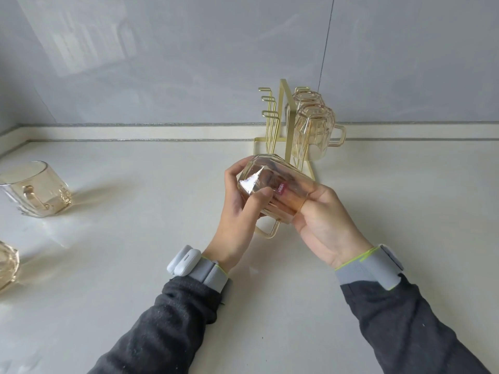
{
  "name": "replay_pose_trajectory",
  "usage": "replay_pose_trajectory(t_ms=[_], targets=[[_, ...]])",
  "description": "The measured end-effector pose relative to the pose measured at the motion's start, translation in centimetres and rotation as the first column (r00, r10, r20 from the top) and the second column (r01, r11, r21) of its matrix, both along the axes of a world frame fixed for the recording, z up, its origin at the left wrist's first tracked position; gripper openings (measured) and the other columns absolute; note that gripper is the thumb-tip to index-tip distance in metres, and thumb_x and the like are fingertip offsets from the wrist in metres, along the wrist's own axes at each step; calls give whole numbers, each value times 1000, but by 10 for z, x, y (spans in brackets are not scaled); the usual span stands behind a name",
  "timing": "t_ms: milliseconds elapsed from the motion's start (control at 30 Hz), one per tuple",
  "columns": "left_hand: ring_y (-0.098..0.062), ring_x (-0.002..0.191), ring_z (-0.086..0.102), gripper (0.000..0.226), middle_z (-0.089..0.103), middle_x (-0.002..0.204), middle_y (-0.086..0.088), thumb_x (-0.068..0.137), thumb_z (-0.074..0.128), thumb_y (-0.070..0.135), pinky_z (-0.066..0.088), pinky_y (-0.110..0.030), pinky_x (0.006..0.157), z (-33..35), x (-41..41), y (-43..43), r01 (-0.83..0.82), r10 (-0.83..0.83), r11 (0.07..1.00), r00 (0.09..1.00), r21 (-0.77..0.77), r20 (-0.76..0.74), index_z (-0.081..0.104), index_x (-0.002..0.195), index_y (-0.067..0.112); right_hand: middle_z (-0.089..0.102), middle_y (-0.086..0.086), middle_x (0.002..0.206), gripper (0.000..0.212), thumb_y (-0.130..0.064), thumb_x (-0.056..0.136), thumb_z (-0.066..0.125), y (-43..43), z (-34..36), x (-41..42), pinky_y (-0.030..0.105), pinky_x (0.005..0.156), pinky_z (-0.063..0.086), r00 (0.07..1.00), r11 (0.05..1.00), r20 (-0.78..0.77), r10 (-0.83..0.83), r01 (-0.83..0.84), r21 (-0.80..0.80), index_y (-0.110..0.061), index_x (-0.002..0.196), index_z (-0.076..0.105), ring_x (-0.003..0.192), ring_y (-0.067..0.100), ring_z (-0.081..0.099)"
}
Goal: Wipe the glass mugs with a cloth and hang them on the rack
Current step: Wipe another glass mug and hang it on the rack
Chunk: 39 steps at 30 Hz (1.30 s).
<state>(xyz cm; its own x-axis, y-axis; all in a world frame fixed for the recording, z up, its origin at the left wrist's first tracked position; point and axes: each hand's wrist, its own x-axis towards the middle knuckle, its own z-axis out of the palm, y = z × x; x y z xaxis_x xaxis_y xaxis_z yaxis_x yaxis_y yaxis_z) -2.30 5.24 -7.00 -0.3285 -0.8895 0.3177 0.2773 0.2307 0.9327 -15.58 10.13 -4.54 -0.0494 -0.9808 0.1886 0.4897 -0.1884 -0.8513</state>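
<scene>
Both sleeved forearms (175, 319) reach in from 6 o'clock over the counter (121, 279). The left hand (237, 211) curls round the base of a tilted glass mug (272, 184), and the right hand (321, 220) grips its rim end. A standing mug (35, 190) sits at 9 o'clock, well apart, with open counter between. At 12 o'clock the rack (283, 109) carries two hung mugs (313, 136) on its right side; its left hooks are bare.

Pale cream countertop (135, 238) w/ raised ledge along the back by the wall. Gold wire rack (287, 117) stands on it at the back, right of centre. Far left: amber glass mug (35, 188), upright. Bottom-left edge: 2nd glass (6, 265), mostly cut off by frame.
</scene>
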Motion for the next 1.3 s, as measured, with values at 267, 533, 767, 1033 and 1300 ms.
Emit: replay_pose_trajectory(t_ms=[267, 533, 767, 1033, 1300], targets=[[-14, 88, 72, 50, 72, 101, 18, 91, 55, 18, 61, -36, 68, 5, 0, 4, 46, -46, 999, 999, -9, -1, 38, 138, 19, 79, -1, 93, 19, -1, 87, 70, -1, -3, 2, 29, 83, 57, 910, 977, -360, -205, 168, -134, -14, 97, 79, 91, 12, 72], [-28, 90, 73, 53, 74, 102, -7, 84, 74, 53, 60, -62, 88, 5, 0, 1, 14, -23, 977, 999, 215, 40, 59, 127, 25, 76, 18, 101, 36, 10, 70, 49, -11, -17, -10, 26, 83, 50, 173, 766, -747, -642, 179, -617, 6, 93, 76, 92, 30, 70], [-25, 86, 72, 54, 73, 98, -7, 85, 71, 56, 61, -52, 85, 6, 1, 0, -19, 8, 985, 998, 172, 64, 61, 125, 22, 77, 14, 100, 42, 12, 76, 49, -15, -24, -6, 10, 83, 50, 227, 782, -751, -620, 255, -569, -2, 104, 78, 85, 17, 65], [-27, 120, 68, 70, 69, 130, 0, 83, 75, 40, 59, -54, 96, 11, 2, 7, 43, -42, 999, 998, -30, 54, 45, 146, 32, 77, 6, 98, 23, 0, 92, 57, -2, -3, 4, 34, 83, 61, 991, 991, -28, -131, 131, -6, -11, 104, 73, 92, 20, 74], [-32, 123, 65, 75, 69, 130, 0, 79, 72, 36, 56, -53, 102, 13, 3, 9, 119, -115, 988, 992, -94, 51, 43, 148, 36, 71, 19, 117, 35, -6, 89, 59, 0, 2, -2, 34, 83, 61, 990, 998, 131, -48, 42, 49, -2, 124, 65, 106, 31, 70]])
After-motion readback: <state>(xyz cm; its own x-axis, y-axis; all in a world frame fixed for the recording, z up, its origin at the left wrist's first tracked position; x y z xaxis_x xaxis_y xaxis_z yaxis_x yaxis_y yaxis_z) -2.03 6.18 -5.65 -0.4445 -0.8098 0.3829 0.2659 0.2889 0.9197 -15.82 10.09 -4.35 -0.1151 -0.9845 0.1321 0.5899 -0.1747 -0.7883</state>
